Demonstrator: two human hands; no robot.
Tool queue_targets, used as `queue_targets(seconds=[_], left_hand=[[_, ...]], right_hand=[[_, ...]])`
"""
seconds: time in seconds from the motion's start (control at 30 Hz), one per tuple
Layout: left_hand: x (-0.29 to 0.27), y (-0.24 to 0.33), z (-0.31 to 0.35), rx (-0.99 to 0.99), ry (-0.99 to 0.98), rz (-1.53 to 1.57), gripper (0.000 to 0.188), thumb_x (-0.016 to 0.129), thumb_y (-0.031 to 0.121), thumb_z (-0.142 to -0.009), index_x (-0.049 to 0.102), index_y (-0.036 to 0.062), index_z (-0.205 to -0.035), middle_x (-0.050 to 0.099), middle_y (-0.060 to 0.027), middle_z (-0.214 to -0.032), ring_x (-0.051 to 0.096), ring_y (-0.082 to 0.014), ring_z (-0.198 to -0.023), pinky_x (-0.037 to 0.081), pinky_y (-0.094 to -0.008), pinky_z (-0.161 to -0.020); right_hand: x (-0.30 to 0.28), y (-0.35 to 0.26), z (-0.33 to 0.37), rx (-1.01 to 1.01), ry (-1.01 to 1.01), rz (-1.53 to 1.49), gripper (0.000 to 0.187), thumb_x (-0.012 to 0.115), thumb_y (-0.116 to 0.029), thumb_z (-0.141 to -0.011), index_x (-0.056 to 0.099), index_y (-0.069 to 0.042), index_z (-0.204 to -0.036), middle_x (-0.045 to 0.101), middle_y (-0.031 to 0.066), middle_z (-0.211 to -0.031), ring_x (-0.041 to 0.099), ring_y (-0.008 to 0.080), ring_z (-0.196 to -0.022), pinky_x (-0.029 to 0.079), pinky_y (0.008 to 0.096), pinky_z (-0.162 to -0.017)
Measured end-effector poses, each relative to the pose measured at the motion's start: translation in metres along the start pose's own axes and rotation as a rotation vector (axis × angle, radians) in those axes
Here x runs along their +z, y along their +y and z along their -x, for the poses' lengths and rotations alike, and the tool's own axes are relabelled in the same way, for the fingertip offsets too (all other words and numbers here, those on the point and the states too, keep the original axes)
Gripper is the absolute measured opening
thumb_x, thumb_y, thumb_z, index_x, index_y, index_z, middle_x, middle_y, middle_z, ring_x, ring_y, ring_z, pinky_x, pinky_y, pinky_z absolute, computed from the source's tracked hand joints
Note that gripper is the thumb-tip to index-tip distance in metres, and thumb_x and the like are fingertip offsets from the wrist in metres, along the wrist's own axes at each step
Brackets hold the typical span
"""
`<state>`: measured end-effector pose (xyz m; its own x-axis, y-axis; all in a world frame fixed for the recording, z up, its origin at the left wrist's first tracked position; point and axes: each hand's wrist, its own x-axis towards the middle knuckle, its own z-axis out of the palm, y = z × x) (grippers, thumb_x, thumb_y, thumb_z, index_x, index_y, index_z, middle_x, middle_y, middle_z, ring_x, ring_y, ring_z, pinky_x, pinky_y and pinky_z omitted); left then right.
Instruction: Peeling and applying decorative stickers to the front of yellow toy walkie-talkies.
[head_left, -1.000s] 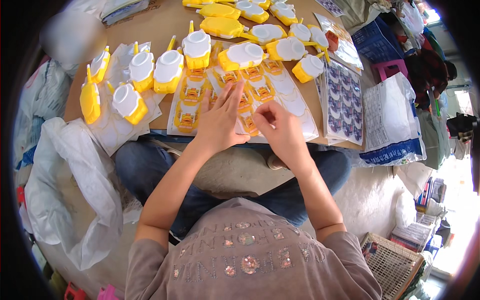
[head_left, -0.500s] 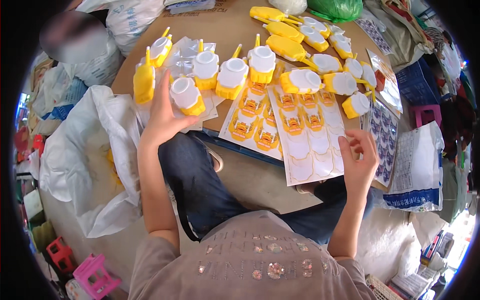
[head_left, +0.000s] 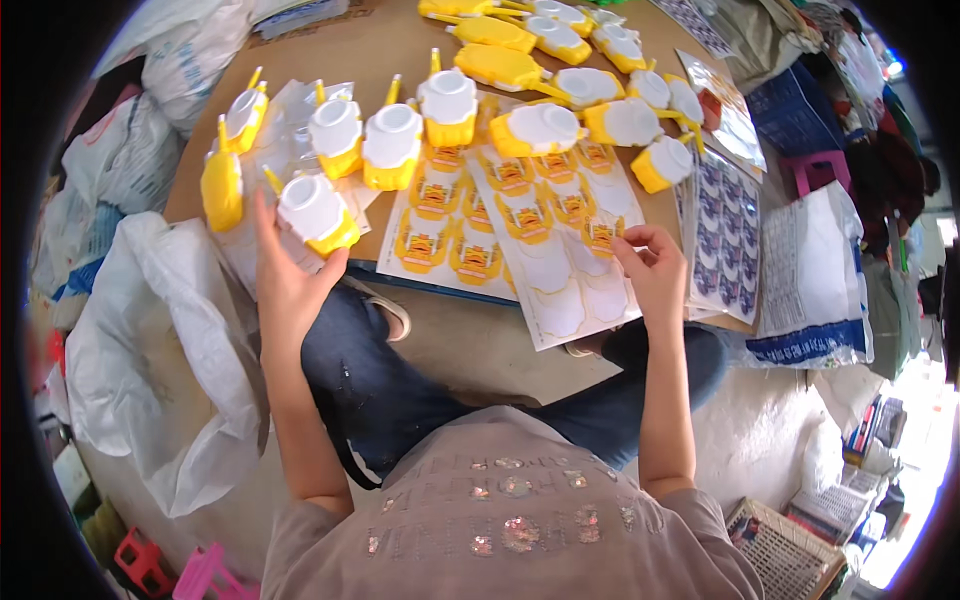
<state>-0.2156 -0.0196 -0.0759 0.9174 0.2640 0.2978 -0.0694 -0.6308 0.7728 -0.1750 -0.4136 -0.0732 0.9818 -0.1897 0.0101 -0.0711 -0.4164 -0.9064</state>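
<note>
Left hand: your fingers and thumb grip the near toy point(head_left: 318, 212) from its left and near sides; the left hand point(head_left: 290, 290) is spread wide around it, at the near left of the worktop point(head_left: 365, 55).
Right hand: your right hand point(head_left: 657, 272) pinches the edge of a loose sticker point(head_left: 602, 236) between thumb and fingers, above the top sheet point(head_left: 555, 315).
Near toy: white face up, with no sticker that you can see on it.
Stickers off: the near part of the top sheet shows only bare outlines, so by the look of it you are well past halfway there.
Stickers left: at least five printed ones on its far rows; the lower sheet point(head_left: 445, 278) shows printed ones wherever it is uncovered.
Other toys: the white-faced toys point(head_left: 393, 138) look plain; the yellow-side-up toys point(head_left: 497, 66) hide their other sides, so you cannot tell.
</note>
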Motion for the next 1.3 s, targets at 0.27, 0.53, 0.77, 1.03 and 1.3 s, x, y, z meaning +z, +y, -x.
queue_targets(seconds=[0.27,0.53,0.77,1.03,1.3], left_hand=[[0.026,0.076,0.039,0.241,-0.137,0.335,0.115,0.084,0.008,-0.064,0.010,0.0014,-0.152,0.034,-0.0210,-0.148,0.045,-0.0297,-0.130,0.036,-0.0427,-0.108],[0.057,0.119,0.047,0.406,-0.322,0.473,0.124,0.086,0.005,-0.064,-0.001,0.0014,-0.152,0.029,-0.0273,-0.150,0.039,-0.0365,-0.136,0.034,-0.0431,-0.110],[0.054,0.124,0.050,0.389,-0.331,0.429,0.125,0.086,0.004,-0.063,-0.003,0.0015,-0.152,0.029,-0.0282,-0.150,0.036,-0.0377,-0.138,0.033,-0.0428,-0.111],[0.055,0.122,0.054,0.365,-0.321,0.442,0.124,0.087,0.008,-0.064,0.000,0.0003,-0.151,0.029,-0.0299,-0.149,0.038,-0.0392,-0.137,0.034,-0.0437,-0.111],[0.055,0.121,0.056,0.361,-0.309,0.433,0.124,0.088,0.008,-0.063,0.001,-0.0002,-0.151,0.029,-0.0300,-0.149,0.039,-0.0403,-0.136,0.036,-0.0441,-0.109]], right_hand=[[-0.010,-0.046,0.030,-0.212,0.251,-0.028,0.009,0.074,-0.001,-0.082,0.066,-0.002,-0.087,0.064,-0.0011,-0.072,0.049,0.0024,-0.057,0.037,0.0168,-0.052],[0.009,-0.101,0.067,0.008,-0.279,-0.655,0.014,0.077,0.004,-0.078,0.066,0.000,-0.086,0.069,0.0040,-0.084,0.064,0.0070,-0.076,0.051,0.0197,-0.068],[0.016,-0.096,0.072,0.088,-0.292,-0.666,0.014,0.078,0.000,-0.079,0.065,-0.001,-0.085,0.068,0.0021,-0.083,0.063,0.0058,-0.075,0.051,0.0194,-0.066],[0.020,-0.094,0.073,0.054,-0.266,-0.594,0.013,0.077,0.001,-0.080,0.065,-0.001,-0.083,0.067,0.0009,-0.081,0.061,0.0043,-0.072,0.049,0.0181,-0.063],[0.021,-0.094,0.074,0.062,-0.262,-0.602,0.014,0.078,0.000,-0.080,0.064,-0.002,-0.082,0.067,0.0004,-0.080,0.061,0.0042,-0.071,0.049,0.0185,-0.062]])
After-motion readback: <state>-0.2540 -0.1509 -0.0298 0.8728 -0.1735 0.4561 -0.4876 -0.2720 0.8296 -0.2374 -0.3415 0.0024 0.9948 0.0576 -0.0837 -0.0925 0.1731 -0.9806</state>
